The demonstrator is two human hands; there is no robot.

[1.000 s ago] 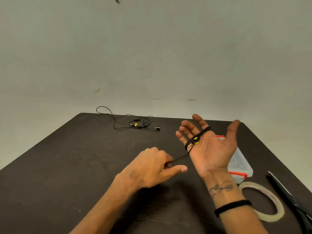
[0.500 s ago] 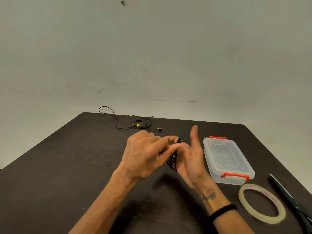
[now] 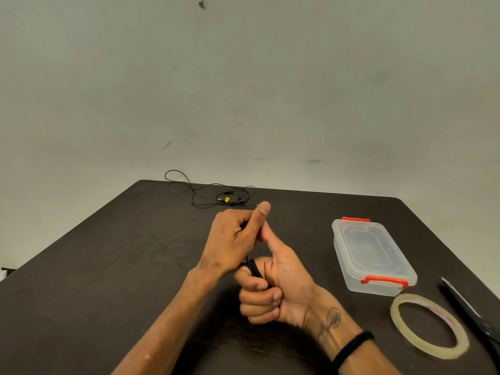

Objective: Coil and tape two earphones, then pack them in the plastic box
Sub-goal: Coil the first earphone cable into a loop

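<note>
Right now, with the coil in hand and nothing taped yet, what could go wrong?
1. The black earphone coil is held only by the right hand with the left hand on it; reaching for the tape roll could let the loops spring loose.
2. The plastic box looks shut, so packing needs a free hand.
3. The second earphone has a loop hanging past the table's far edge and could slide off.

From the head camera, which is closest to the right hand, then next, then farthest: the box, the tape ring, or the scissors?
1. Box, just right of the right hand.
2. Tape ring, farther right, near the table edge.
3. Scissors, at the far right.
</note>
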